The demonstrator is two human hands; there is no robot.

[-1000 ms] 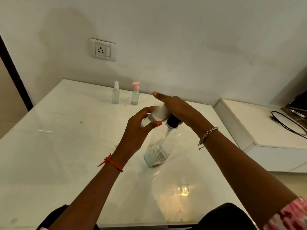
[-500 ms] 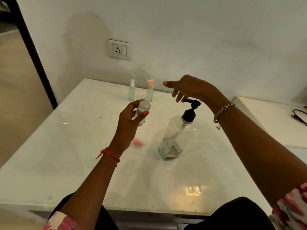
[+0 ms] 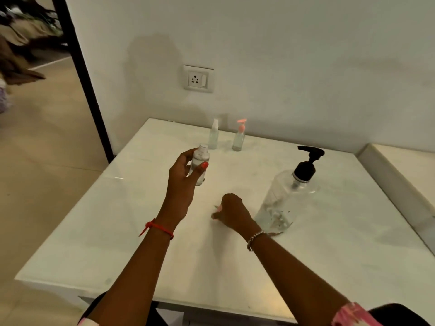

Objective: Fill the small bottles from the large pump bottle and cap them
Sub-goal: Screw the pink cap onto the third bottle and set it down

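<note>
No words or numbers can be read anywhere. The big pump bottle (image 3: 282, 203) has small marks low on its side, but they are too blurry to read

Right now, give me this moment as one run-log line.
left hand: holds uncapped small bottle | right hand: pinches pink cap on table | pump bottle: upright, untouched | phase: capping next

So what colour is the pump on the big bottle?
Black. The pump shows best in the head view.
</note>
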